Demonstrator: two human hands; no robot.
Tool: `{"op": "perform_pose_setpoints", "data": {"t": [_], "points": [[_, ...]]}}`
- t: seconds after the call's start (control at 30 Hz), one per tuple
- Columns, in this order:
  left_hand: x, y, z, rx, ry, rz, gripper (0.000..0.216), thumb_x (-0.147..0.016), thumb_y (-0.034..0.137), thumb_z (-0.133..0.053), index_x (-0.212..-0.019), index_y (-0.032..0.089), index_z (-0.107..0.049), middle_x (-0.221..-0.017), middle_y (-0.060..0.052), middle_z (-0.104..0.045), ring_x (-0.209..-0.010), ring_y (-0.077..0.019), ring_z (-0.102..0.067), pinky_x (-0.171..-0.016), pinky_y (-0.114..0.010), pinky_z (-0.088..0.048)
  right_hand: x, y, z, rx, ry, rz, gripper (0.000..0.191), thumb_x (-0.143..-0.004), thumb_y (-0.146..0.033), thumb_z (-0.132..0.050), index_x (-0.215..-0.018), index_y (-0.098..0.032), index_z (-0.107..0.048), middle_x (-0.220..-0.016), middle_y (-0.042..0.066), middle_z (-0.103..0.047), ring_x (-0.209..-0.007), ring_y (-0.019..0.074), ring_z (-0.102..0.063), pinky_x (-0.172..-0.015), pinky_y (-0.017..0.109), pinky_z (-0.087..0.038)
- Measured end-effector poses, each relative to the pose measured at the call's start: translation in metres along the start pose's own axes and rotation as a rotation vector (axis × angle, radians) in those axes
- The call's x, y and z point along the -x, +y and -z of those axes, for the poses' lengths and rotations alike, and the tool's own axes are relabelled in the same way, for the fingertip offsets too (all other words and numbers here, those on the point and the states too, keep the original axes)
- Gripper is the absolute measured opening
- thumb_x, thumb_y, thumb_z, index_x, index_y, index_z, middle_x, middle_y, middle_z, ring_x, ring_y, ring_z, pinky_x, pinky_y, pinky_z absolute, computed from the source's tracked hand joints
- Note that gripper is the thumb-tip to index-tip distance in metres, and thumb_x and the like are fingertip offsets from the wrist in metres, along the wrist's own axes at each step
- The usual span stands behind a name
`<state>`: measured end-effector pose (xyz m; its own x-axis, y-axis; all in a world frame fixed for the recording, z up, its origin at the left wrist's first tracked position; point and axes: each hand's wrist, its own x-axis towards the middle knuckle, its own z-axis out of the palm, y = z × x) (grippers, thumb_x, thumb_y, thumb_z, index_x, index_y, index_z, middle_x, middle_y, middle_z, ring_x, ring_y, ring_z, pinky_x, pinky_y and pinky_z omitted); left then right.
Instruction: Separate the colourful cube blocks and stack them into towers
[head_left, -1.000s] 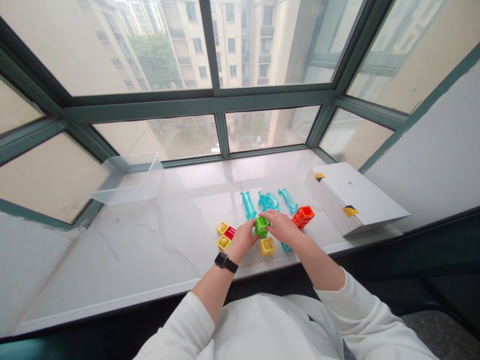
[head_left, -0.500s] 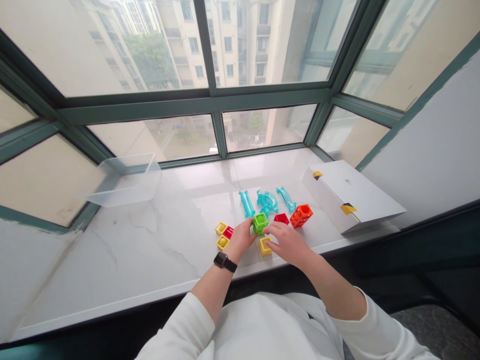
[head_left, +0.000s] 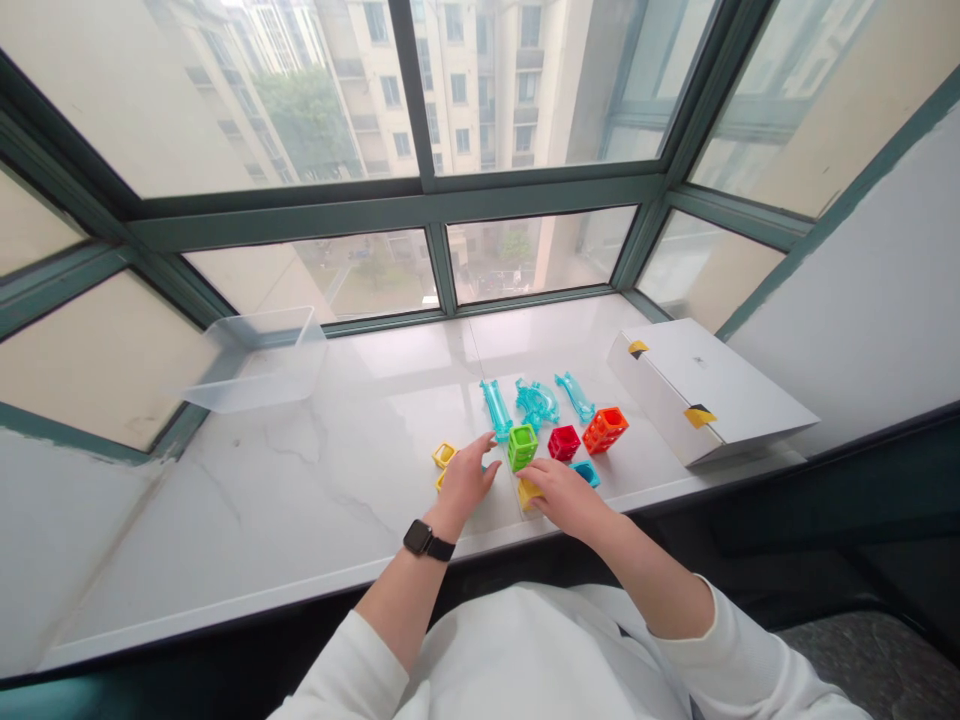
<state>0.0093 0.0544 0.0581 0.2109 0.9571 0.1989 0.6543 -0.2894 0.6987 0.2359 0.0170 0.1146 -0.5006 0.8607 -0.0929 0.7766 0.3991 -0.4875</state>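
Note:
My right hand (head_left: 568,495) is closed on a yellow toy block (head_left: 528,493) near the front of the sill, its fingers over the top. Fingers apart, my left hand (head_left: 466,482) hovers just left of a green block (head_left: 523,447) and holds nothing. It partly covers the yellow blocks (head_left: 444,455) on the left. To the right of the green block stand a red block (head_left: 563,443) and a taller orange-red one (head_left: 604,430). A blue block (head_left: 585,473) shows beyond my right hand. Behind them lie translucent teal tube pieces (head_left: 536,404).
A clear plastic bin (head_left: 259,390) stands at the left rear of the white marble-look sill (head_left: 300,520). On the right, a white box (head_left: 712,385) with yellow-black tape pieces rests near the wall. Green-framed windows close off the back.
My left hand has let go of the green block and drawn back left. My right hand has lowered onto the yellow block, uncovering the red and blue blocks.

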Motion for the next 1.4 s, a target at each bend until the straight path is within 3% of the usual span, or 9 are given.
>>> {"op": "perform_pose_setpoints", "data": {"t": [0.17,0.3,0.47,0.6,0.8,1.0,1.13,1.4], "points": [[0.032,-0.032,0.035,-0.070,0.278,0.037,0.029,-0.100,0.027,-0.058,-0.128,0.024,-0.064,-0.120,-0.009,-0.076,-0.114,-0.0269,-0.071,-0.105,-0.047,-0.055,0.000,0.001,-0.001,-0.022,-0.001,-0.012,0.050,-0.086,-0.005,-0.073,-0.134,-0.018,-0.071,-0.133,0.014,-0.071,-0.128,0.0303,-0.065,-0.113,0.043,-0.050],[0.059,-0.058,0.042,-0.087,0.351,0.081,0.028,-0.101,0.033,-0.058,-0.127,0.023,-0.062,-0.121,-0.011,-0.071,-0.115,-0.0290,-0.068,-0.103,-0.050,-0.056,0.000,0.001,0.000,-0.022,-0.001,-0.015,0.050,-0.086,-0.005,-0.072,-0.134,-0.020,-0.072,-0.132,0.013,-0.071,-0.128,0.0301,-0.065,-0.113,0.044,-0.050],[0.085,-0.067,0.031,-0.063,0.340,0.071,0.031,-0.103,0.036,-0.056,-0.131,0.025,-0.059,-0.126,-0.012,-0.065,-0.123,-0.0290,-0.063,-0.103,-0.050,-0.057,0.005,-0.011,0.009,-0.006,0.033,0.019,0.047,-0.088,-0.013,-0.076,-0.134,-0.020,-0.071,-0.132,0.014,-0.070,-0.128,0.0310,-0.064,-0.113,0.046,-0.051],[0.091,-0.063,0.023,-0.029,0.319,0.074,0.028,-0.104,0.036,-0.054,-0.130,0.026,-0.059,-0.127,-0.011,-0.064,-0.124,-0.0280,-0.062,-0.105,-0.049,-0.056,0.005,-0.034,0.008,-0.046,0.079,0.109,0.040,-0.094,-0.020,-0.073,-0.134,-0.023,-0.070,-0.134,0.013,-0.069,-0.128,0.0288,-0.064,-0.112,0.045,-0.052],[0.089,-0.057,0.021,0.023,0.294,0.085,0.026,-0.106,0.034,-0.050,-0.128,0.025,-0.061,-0.125,-0.010,-0.064,-0.121,-0.0259,-0.062,-0.109,-0.048,-0.054,-0.020,-0.065,-0.035,-0.057,0.062,0.163,0.051,-0.095,-0.021,-0.072,-0.145,-0.020,-0.062,-0.147,0.016,-0.062,-0.138,0.0322,-0.057,-0.119,0.048,-0.047],[0.089,-0.055,0.024,-0.026,0.290,0.096,0.028,-0.105,0.031,-0.052,-0.128,0.024,-0.066,-0.133,-0.012,-0.062,-0.127,-0.0262,-0.062,-0.114,-0.050,-0.050,-0.048,-0.070,-0.078,0.019,0.063,0.063,0.067,-0.090,-0.023,-0.076,-0.154,-0.022,-0.054,-0.160,0.020,-0.050,-0.152,0.0372,-0.043,-0.124,0.055,-0.039],[0.089,-0.059,0.024,-0.031,0.269,0.100,0.027,-0.104,0.029,-0.053,-0.126,0.025,-0.068,-0.132,-0.011,-0.064,-0.125,-0.0258,-0.064,-0.113,-0.049,-0.052,-0.056,-0.068,-0.090,0.059,0.033,0.002,0.070,-0.091,-0.024,-0.074,-0.157,-0.022,-0.049,-0.167,0.019,-0.042,-0.157,0.0372,-0.036,-0.127,0.057,-0.035],[0.091,-0.058,0.025,0.077,0.184,0.131,0.025,-0.106,0.032,-0.050,-0.123,0.026,-0.067,-0.118,-0.008,-0.071,-0.113,-0.0237,-0.068,-0.104,-0.044,-0.055,-0.058,-0.066,-0.102,0.098,0.032,-0.002,0.067,-0.095,-0.026,-0.072,-0.157,-0.019,-0.050,-0.167,0.019,-0.043,-0.157,0.0362,-0.036,-0.128,0.055,-0.033]]}}
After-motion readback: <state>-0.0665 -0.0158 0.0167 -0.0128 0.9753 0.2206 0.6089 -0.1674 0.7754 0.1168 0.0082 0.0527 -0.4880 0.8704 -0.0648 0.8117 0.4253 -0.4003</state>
